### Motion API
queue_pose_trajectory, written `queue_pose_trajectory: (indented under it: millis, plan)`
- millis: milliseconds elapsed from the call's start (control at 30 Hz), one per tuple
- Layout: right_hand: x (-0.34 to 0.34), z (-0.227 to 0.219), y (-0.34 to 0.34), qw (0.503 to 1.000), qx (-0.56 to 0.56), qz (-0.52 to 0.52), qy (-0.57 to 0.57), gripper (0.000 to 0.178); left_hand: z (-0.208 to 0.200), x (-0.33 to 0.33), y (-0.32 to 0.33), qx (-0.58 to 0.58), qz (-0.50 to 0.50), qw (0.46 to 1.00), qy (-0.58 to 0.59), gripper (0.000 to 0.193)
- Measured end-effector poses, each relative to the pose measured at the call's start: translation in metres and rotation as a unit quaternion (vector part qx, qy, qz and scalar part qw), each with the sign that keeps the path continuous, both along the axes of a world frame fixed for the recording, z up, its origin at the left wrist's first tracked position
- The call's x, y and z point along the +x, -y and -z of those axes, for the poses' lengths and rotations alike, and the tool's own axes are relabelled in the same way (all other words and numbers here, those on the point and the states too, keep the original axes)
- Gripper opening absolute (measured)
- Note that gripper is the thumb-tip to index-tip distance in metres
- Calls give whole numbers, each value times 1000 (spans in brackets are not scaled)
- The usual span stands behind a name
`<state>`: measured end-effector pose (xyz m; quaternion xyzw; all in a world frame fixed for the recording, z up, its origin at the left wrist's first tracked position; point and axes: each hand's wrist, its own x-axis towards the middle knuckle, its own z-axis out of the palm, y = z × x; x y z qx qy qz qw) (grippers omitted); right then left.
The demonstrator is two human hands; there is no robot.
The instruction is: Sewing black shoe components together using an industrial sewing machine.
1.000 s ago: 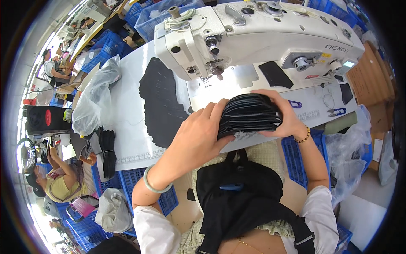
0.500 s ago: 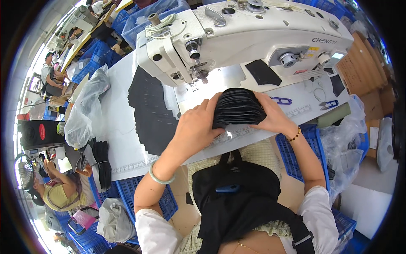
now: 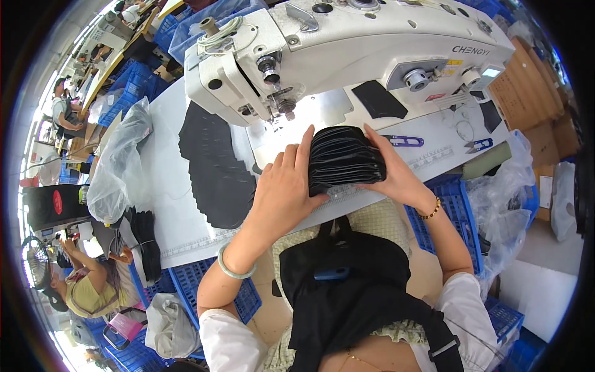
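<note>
A thick stack of black cut pieces point(image 3: 347, 159) is squeezed between two bare hands just over the near edge of a white worktable point(image 3: 167, 214), seen from my remote post through the head camera. I see the left hand point(image 3: 282, 183) pressed against the stack's left end, thumb low and fingers up its side; the right hand point(image 3: 396, 168) clasps the opposite end, forefinger raised along it. Layered edges face the wearer between the palms; I cannot tell whether the stack touches the tabletop.

Straight beyond the grip, I have a white industrial sewing machine point(image 3: 353, 37), its lamp lighting the needle area. Left of the grip, more black pieces point(image 3: 217, 167) lie fanned in overlapping rows, with a clear plastic bag point(image 3: 118, 161) and a bundle of black strips point(image 3: 144, 242) farther out. One black panel point(image 3: 379, 100) rests beyond the right hand, under the machine's arm. Just right of that hand lies a purple-handled tool point(image 3: 404, 141); farther right, blue-handled thread snips point(image 3: 480, 146). Below the right wrist I make out a blue plastic crate point(image 3: 446, 204). Well left of the grip sits a co-worker in yellow point(image 3: 93, 288).
</note>
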<state>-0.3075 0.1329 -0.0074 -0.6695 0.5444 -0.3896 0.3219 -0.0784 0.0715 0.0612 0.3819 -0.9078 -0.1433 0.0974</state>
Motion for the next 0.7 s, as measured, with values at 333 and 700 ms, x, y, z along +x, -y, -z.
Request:
queue_pose_trajectory:
  millis: [333,700]
  plan:
    - [30,-53,-28,963,-205,83,155,65,4,-9,-4,-84,6,996,5,112]
    - [42,-34,11,950,-269,151,-49,52,5,-6,-5,2,-14,1000,-28,103]
